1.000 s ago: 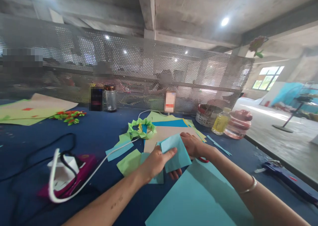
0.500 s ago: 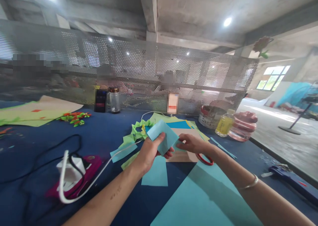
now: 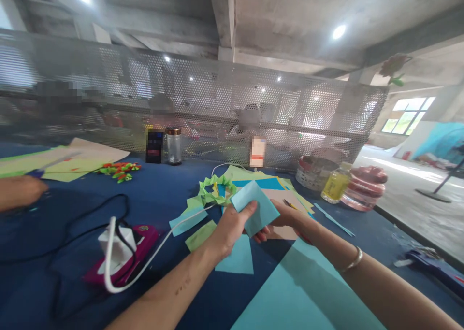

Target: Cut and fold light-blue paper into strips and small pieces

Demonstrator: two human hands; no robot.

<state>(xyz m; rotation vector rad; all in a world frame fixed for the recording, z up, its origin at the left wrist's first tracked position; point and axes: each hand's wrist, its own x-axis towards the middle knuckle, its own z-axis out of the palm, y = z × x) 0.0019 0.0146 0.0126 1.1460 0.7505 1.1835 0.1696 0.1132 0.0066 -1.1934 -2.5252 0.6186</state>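
My left hand point(image 3: 232, 226) is closed on a folded light blue paper square point(image 3: 258, 205), thumb on top and fingers underneath. At the square's right corner my right hand point(image 3: 288, 215) is closed against the paper; its fingertips are hidden behind it. Below my hands lie a small light blue paper piece point(image 3: 237, 256) and a large light blue sheet point(image 3: 308, 291). Beyond the left hand is a ring of folded green paper point(image 3: 206, 194). A pointed dark tip with yellow point(image 3: 290, 204) shows just above my right hand; its kind is unclear.
A co-worker's hand point(image 3: 21, 193) holds scissors point(image 3: 60, 162) at the left. A magenta power strip point(image 3: 145, 233) with cables lies nearer. Along the back stand a glass bottle point(image 3: 173, 146), a tape roll point(image 3: 310, 173), a yellow-liquid bottle point(image 3: 335, 185) and a pink container point(image 3: 364, 190).
My right hand has moved in behind the paper square, and the red ring beside its wrist no longer shows clearly. A co-worker's hand with scissors has entered at the left. The view has shifted slightly.
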